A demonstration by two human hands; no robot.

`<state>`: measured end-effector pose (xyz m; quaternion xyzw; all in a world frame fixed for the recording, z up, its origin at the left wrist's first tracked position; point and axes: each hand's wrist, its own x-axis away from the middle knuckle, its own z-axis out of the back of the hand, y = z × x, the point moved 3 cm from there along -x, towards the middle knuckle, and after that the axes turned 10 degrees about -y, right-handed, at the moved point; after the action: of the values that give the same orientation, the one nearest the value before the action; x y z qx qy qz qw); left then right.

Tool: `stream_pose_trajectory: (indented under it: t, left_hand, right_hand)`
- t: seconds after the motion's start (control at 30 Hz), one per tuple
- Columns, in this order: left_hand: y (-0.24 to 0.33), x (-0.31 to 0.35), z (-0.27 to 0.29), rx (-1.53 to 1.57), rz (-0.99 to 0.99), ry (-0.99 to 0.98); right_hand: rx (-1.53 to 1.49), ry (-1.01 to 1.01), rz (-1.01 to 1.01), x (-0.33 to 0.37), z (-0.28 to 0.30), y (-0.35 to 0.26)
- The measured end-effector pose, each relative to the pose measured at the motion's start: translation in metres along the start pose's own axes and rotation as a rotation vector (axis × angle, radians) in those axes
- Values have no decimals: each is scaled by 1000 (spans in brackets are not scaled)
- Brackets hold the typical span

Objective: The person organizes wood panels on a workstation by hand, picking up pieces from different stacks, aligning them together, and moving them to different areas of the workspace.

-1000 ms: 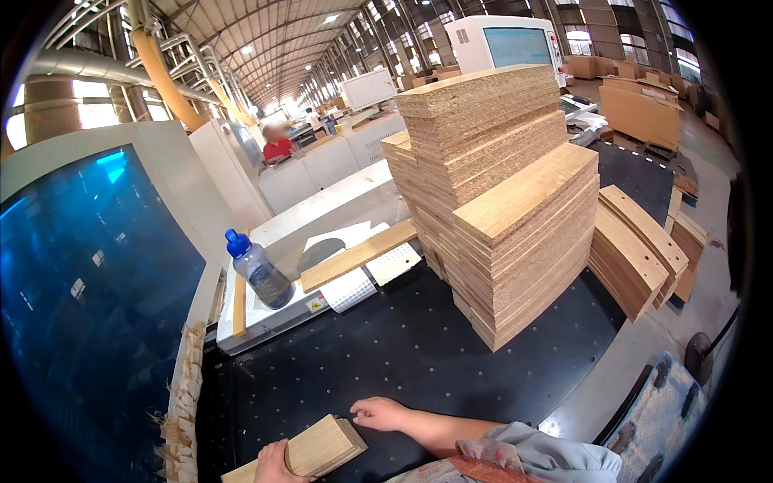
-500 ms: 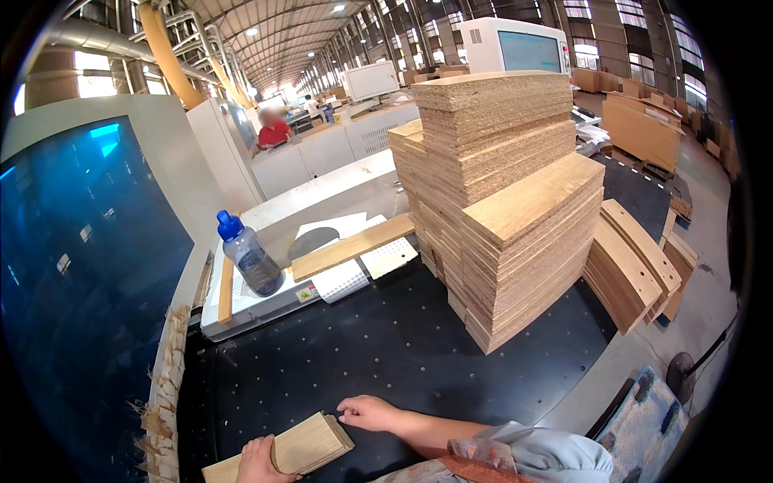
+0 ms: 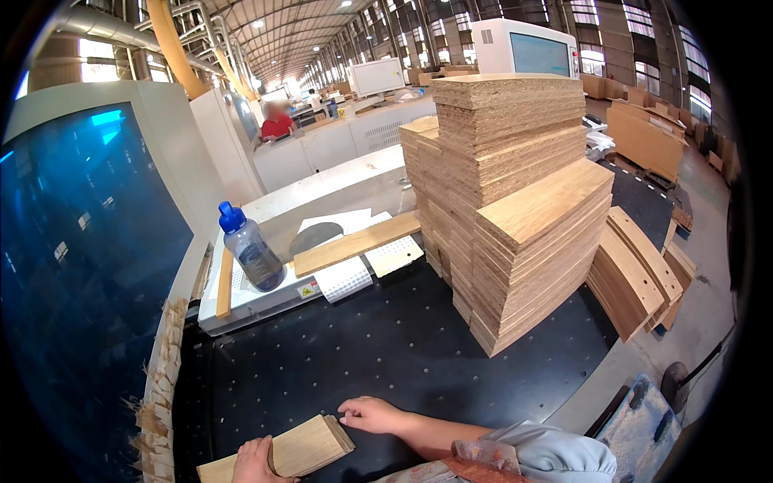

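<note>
A short stack of thin wooden boards (image 3: 302, 447) lies on the black dotted table near its front edge. Over its near long side lies my left hand (image 3: 256, 460), with the fingers across the top and the thumb side toward me; it grips the boards. My right hand (image 3: 372, 414) is just beyond the boards' right end, fingers loosely bent and apart from the wood, with nothing visible in it. The boards' right ends are slightly uneven.
A tall stepped pile of wooden boards (image 3: 539, 233) stands on the black table (image 3: 386, 338). A blue-capped bottle (image 3: 256, 253) and a loose wooden strip (image 3: 354, 244) rest on the white ledge. Curved wooden pieces (image 3: 628, 274) are at the right. Splintered edging (image 3: 161, 386) lines the blue-windowed machine.
The view has shifted slightly. My left hand stays on the board stack and my right hand keeps its place by the end, with little visible movement.
</note>
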<state>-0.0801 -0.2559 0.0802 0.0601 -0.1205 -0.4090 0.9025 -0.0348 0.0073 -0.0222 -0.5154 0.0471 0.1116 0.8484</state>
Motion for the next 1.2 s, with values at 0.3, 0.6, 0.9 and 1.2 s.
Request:
stream_pose_trajectory:
  t: [0.3,0.6,0.9,1.2]
  left_hand:
    - [-8,-3,0,41,55,23]
    - [-8,-2,-4,6,68,0]
    - [-13,-2,-6,-35,33,28]
    - [-19,-3,-13,-99,-76,120]
  right_hand:
    - [-8,-18,-2,-1,1,-1]
    - [8,-42,-18,-1,-1,-1]
    - [1,-7,6,0,0,-7]
    - [7,-43,30,-1,-3,-5]
